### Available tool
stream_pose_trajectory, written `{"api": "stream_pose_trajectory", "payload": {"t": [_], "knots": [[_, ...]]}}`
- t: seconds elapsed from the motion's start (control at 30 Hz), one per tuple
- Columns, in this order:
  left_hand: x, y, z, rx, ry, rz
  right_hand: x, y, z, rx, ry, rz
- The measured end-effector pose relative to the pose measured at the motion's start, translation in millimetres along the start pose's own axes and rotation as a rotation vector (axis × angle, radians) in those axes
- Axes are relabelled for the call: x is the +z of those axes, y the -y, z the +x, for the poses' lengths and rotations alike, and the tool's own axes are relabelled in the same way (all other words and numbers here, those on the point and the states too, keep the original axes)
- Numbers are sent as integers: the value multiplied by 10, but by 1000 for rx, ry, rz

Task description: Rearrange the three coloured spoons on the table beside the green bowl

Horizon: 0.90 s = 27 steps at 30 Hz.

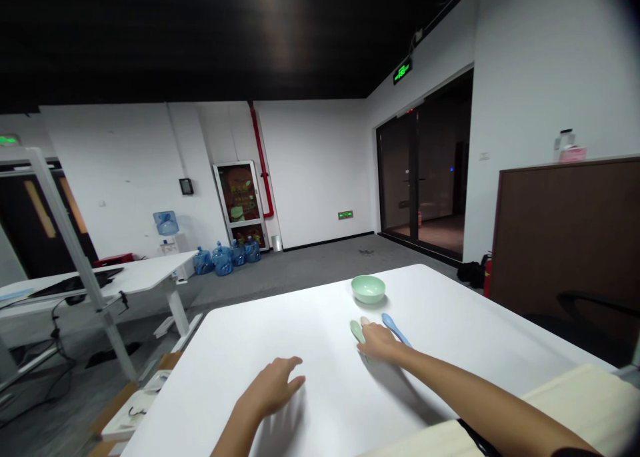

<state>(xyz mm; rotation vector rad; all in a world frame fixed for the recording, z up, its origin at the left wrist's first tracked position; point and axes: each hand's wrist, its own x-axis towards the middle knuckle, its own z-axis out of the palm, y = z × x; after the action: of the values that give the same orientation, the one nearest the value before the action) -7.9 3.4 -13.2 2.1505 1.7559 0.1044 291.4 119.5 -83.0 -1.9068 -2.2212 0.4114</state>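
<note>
Exit sign (403, 70) above doors (397, 177), right hand (380, 342) on spoon (357, 331)

Dim, even overhead lighting; faint glare on the black ceiling (280, 37). Soft shadow under the right hand (380, 342) on the white worktop (225, 337). Wide-angle distortion bends frame edges.

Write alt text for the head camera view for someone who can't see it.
A person's right hand rests on a pale green spoon beside a blue spoon on a white table, near a pale green bowl. The left hand is open, apart from them.
</note>
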Motion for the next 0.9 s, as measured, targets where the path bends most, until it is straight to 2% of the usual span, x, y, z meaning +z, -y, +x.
{"api": "stream_pose_trajectory", "payload": {"t": [0.17,0.27,0.37,0.5,0.6,0.77,0.9], "knots": [[-10,-8,-13,4,-6,7,32,25,-12,40,-6,-11],[-5,-2,-12,2,-7,9,-133,19,6,18,-27,19],[1,6,-7,2,-2,1,-398,-86,42,2,-16,62],[0,0,-2,2,6,-1,-708,-431,71,22,-105,28],[-3,-7,-1,4,9,-1,-801,-770,63,106,-123,-86],[3,12,6,9,2,3,-725,-1248,51,268,-142,-179],[12,30,16,12,-4,1,-586,-1479,69,363,-122,-145]]}}
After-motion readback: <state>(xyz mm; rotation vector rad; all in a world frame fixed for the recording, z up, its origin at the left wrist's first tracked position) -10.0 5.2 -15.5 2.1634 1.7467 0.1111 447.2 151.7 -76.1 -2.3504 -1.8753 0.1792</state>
